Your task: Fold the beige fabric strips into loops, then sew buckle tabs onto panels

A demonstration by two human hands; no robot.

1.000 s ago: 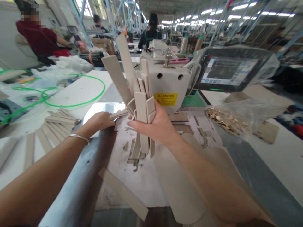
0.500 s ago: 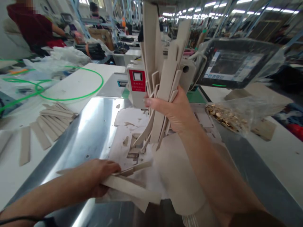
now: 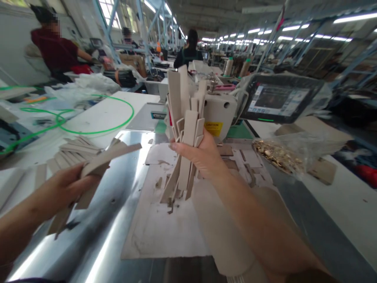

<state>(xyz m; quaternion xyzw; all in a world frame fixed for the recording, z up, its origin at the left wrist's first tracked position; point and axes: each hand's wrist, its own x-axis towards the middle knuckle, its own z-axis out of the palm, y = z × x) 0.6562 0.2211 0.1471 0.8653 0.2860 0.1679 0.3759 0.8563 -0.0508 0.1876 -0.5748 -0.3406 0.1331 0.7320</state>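
In my right hand (image 3: 203, 155) is an upright bundle of beige strips (image 3: 188, 133), fingers wrapped round its middle, in front of the sewing machine head (image 3: 219, 114). Several beige strips (image 3: 110, 155) stick out of my left hand (image 3: 72, 182), closed on them over the metal plate at the left. Just behind that hand lies a fanned pile of similar strips (image 3: 76, 147) on the white table. Below the bundle a white cut-out sheet (image 3: 165, 239) covers part of the plate, with a larger beige piece (image 3: 226, 243) on its right side.
A screen (image 3: 273, 98) wrapped in plastic stands at the back right, with a bag of gold-coloured metal parts (image 3: 279, 157) before it. A green cable (image 3: 103, 131) loops over the left table (image 3: 141, 98). People work farther back, one in a dark red top (image 3: 55, 49).
My left hand has lifted its strips off the white sheet and carried them left, beside the pile. The bundle in my right hand is lower in view and farther from me. The view has tilted up.
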